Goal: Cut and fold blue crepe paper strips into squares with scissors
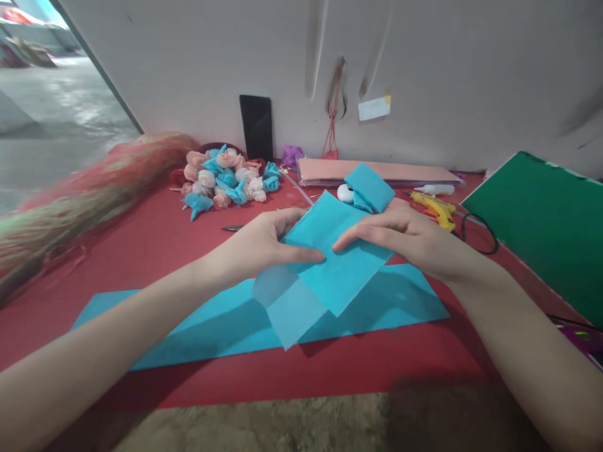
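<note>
Both hands hold a folded piece of blue crepe paper [339, 276] above the table, one layer of it hanging loose and pale at the lower left. My left hand [277, 242] pinches its left edge, thumb on top and fingers behind. On the right side, my right hand [400, 235] grips the same piece, with fingers laid over its face. Beneath them a long blue paper strip [202, 336] lies flat across the red tabletop. Just beyond my right hand is a smaller folded blue paper piece [370, 187], beside a white round object [345, 193].
A heap of paper roses [226, 179] sits at the back left near a propped black phone [257, 127]. Behind my right hand lie a yellow glue gun [436, 209] and a pink paper stack [377, 171]. A green board [541, 232] leans at right; fringed material [94, 188] lies at left.
</note>
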Motion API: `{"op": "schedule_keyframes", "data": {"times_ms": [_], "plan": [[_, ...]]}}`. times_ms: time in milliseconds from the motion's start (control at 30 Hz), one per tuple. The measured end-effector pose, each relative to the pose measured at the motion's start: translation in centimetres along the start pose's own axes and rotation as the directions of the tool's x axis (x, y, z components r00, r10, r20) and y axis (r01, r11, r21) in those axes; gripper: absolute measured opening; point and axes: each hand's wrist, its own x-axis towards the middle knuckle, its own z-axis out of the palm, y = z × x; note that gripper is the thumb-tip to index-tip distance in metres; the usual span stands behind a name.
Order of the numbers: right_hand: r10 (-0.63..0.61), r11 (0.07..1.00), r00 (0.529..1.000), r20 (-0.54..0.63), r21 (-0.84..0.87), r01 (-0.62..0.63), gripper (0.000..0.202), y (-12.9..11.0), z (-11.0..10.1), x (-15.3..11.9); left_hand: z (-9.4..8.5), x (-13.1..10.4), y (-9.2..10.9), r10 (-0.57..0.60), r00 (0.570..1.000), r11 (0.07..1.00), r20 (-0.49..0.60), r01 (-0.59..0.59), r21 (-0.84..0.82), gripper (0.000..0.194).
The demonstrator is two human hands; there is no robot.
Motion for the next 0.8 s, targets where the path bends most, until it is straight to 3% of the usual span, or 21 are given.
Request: {"op": "schedule_keyframes", "data": {"times_ms": [367, 600, 800], "plan": [[0.011, 1.0, 1.0, 0.026, -0.017, -0.011, 0.028, 0.0, -0.3, -0.2, 0.1, 0.0, 0.4, 0.015, 1.0, 0.997, 0.005, -0.016, 0.078, 0.039], [-0.005, 1.0, 0.999, -0.038, -0.023, 0.004, 0.027, 0.0, -0.7, -0.4, 0.0, 0.0, 0.2, 0.022, 1.0, 0.996, 0.013, -0.023, 0.088, 0.039], [0.023, 0.999, 1.0, -0.004, 0.023, -0.023, 0.027, 0.7, -1.5, -0.6, -0.2, 0.0, 0.0, 0.021, 0.999, 0.993, 0.05, -0.027, 0.113, 0.037]]}}
